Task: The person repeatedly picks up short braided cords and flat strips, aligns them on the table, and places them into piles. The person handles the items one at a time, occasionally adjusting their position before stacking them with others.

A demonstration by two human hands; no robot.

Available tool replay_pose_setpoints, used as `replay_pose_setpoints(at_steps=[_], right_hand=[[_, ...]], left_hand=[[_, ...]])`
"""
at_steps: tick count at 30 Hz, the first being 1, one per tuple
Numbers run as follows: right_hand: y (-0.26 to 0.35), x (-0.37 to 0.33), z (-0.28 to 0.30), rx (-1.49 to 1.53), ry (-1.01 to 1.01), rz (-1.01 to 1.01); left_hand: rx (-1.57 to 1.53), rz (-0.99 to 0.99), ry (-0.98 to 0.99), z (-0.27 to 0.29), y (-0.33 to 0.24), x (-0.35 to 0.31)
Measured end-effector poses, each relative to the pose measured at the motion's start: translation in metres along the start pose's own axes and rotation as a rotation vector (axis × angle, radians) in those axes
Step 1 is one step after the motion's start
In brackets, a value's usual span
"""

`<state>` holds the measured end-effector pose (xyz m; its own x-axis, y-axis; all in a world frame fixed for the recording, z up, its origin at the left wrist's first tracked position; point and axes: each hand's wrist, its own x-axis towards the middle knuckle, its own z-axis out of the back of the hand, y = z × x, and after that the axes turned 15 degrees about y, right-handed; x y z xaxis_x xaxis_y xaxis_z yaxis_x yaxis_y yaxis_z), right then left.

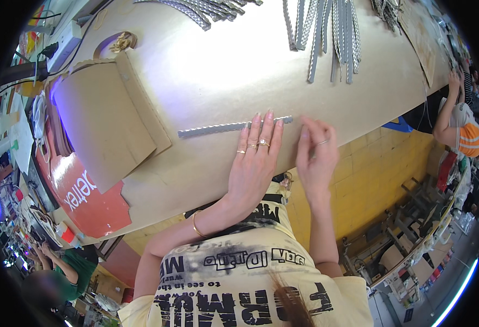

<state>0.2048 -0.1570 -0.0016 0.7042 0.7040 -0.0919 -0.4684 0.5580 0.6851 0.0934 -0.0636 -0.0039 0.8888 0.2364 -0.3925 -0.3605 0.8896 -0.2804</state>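
A narrow grey strip with a braided silvery edge [209, 130] lies across the paper-covered table in front of me. My left hand [255, 163] rests flat on its right part, fingers stretched out and covering some of it. Just past the strip's right end, my right hand [317, 151] is raised a little with its fingers bent and drawn together. Whatever those fingers pinch, if anything, is too small to make out.
More braided strips [327, 38] lie in a row at the far side, with another bunch [201, 8] further left. At left are a cardboard folder [103, 114], a tape roll [117, 43] and a red sheet [95, 199]. Other people work at both sides.
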Motion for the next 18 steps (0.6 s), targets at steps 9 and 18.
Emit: replay_pose_setpoints(at_steps=[9,18], right_hand=[[-0.001,-0.017,-0.026,-0.379,0.034,0.049],[-0.001,-0.018,-0.028,-0.483,-0.023,0.014]], left_hand=[[0.013,0.058,-0.019,-0.004,0.005,-0.003],[-0.153,0.327,-0.062,-0.004,0.052,-0.048]])
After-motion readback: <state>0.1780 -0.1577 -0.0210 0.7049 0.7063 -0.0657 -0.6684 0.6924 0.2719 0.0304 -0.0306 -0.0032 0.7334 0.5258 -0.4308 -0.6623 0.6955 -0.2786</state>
